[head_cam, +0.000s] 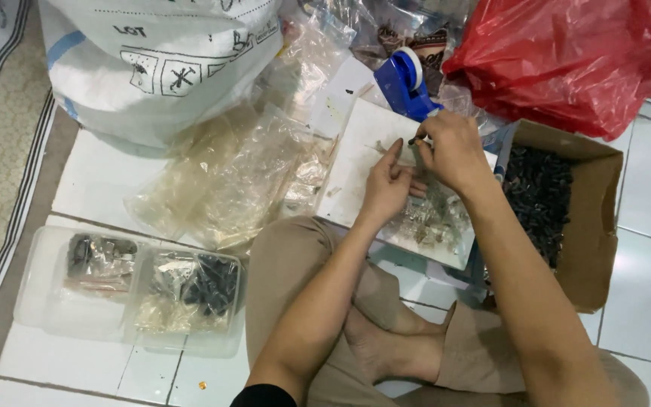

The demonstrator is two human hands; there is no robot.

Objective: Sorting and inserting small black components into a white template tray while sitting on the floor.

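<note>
Crossed legs [386, 332] nearest, on white tiled floor [642, 286]. Right hand [450, 151] pinches a small dark piece [416, 140]; long axis roughly horizontal, free end toward 9 o'clock. Left hand [386, 188], fingers loosely curled, touches the white board [356, 173]. Cardboard box [589, 226] of dark pieces at 3 o'clock.

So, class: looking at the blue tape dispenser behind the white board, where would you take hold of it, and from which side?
Probably grip the blue tape dispenser across its body just below the roll, coming from above. The right hand and white board block its near side, and the red bag crowds its right.
</note>
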